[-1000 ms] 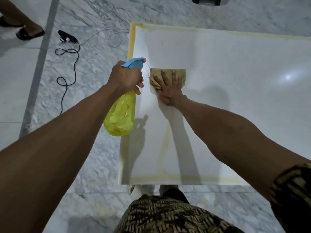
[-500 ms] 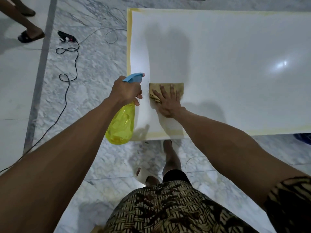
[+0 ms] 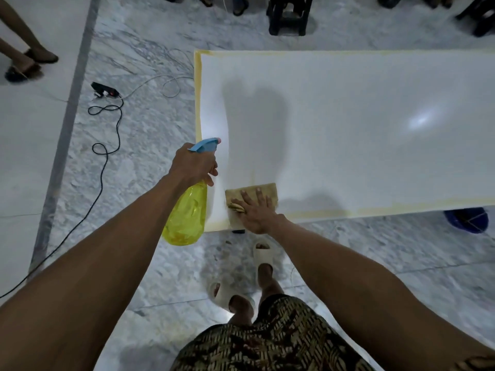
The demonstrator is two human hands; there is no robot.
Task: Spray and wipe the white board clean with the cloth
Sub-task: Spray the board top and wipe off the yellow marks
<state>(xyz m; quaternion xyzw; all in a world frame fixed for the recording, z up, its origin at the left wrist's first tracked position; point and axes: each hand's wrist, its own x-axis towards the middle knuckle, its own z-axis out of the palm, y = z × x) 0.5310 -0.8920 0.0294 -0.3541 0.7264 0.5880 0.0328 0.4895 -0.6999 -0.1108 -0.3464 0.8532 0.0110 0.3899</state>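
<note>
Board (image 3: 348,124) lies flat w/ cloth (image 3: 265,192) on its near-left corner, right hand (image 3: 258,212) on top. Spray bottle (image 3: 187,212) in left hand (image 3: 194,166), just left of cloth. Power strip (image 3: 105,91) & cord (image 3: 104,156) further left on floor (image 3: 150,124).

white board (image 3: 361,129) bare rightward, spray bottle (image 3: 187,212) crowding left edge

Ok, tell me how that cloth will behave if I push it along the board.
The cloth looks soft and folded under the right hand, so it probably bunches. The white board looks glossy, so it likely slides easily.
</note>
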